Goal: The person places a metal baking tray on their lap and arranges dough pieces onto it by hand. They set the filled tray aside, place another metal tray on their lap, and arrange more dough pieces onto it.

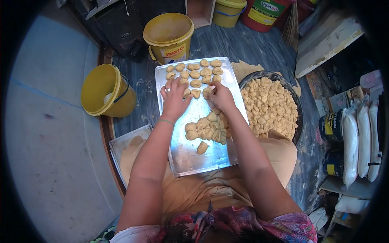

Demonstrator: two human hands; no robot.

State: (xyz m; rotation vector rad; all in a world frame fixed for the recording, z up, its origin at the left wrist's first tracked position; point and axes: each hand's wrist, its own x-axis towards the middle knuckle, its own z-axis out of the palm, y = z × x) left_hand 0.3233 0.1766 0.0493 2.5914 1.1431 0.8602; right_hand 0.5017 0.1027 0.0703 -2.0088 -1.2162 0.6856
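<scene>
A shiny metal baking tray (182, 156) rests over my lap, with rows of tan dough pieces (194, 74) across its far half. My left hand (175, 99), a ring on one finger, lies over the left end of the nearest rows with its fingers apart; some pieces under it are hidden. At the right end of the nearest row, my right hand (221, 97) pinches a dough piece (207, 93). Nearer to me a clump of dough pieces (207, 128) is bunched together, partly behind my right forearm. One loose piece (202, 148) sits just in front of the clump.
Right of the tray stands a wide dark basin (300, 121) heaped with dough pieces. Yellow buckets (168, 30) (107, 91) stand behind and left. Another tray (117, 148) lies by my left leg. Shelves at right hold long filled plastic bags (363, 137).
</scene>
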